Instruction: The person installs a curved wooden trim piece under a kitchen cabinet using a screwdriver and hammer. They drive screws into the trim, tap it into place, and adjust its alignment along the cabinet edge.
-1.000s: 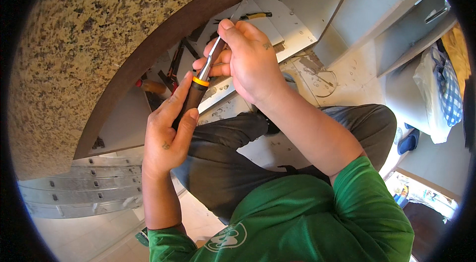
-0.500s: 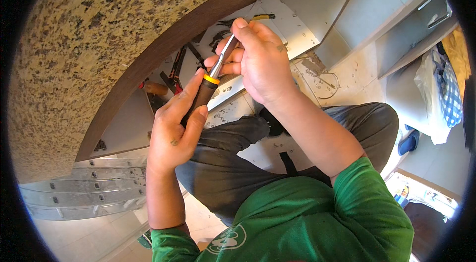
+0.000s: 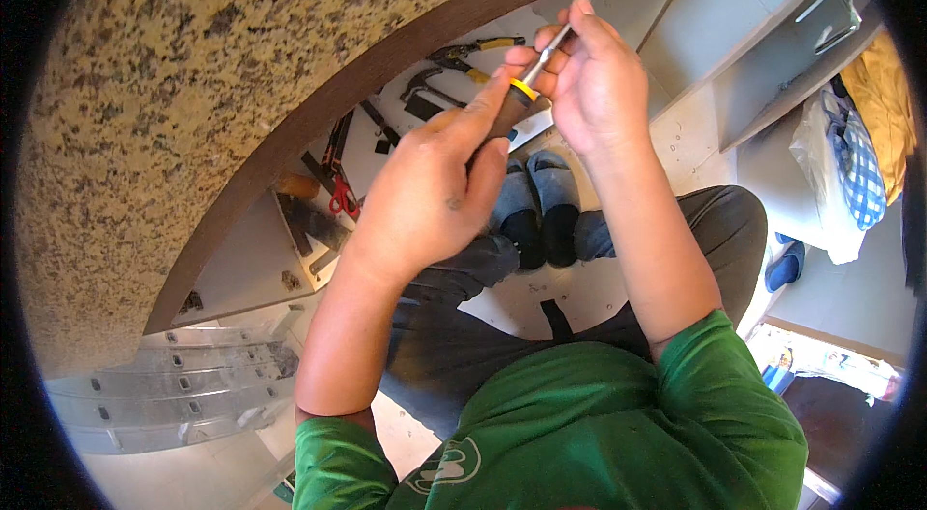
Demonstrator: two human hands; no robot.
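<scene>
My left hand is wrapped around the dark handle of a chisel, its index finger stretched along the handle. A yellow ring separates the handle from the metal blade, which points up and to the right. The thumb and fingers of my right hand close around the blade from the right. Part of the blade is hidden behind those fingers. Both hands are raised above the open cabinet, just in front of the stone countertop.
Inside the cabinet lie a hammer, red-handled scissors and several other hand tools. The speckled countertop curves across the left and top. Grey slippers stand between my legs. At the right hang plastic bags beside an opened cabinet door.
Both hands have moved up and to the right with the chisel between them. The slippers and more of the cabinet's tools have come into sight.
</scene>
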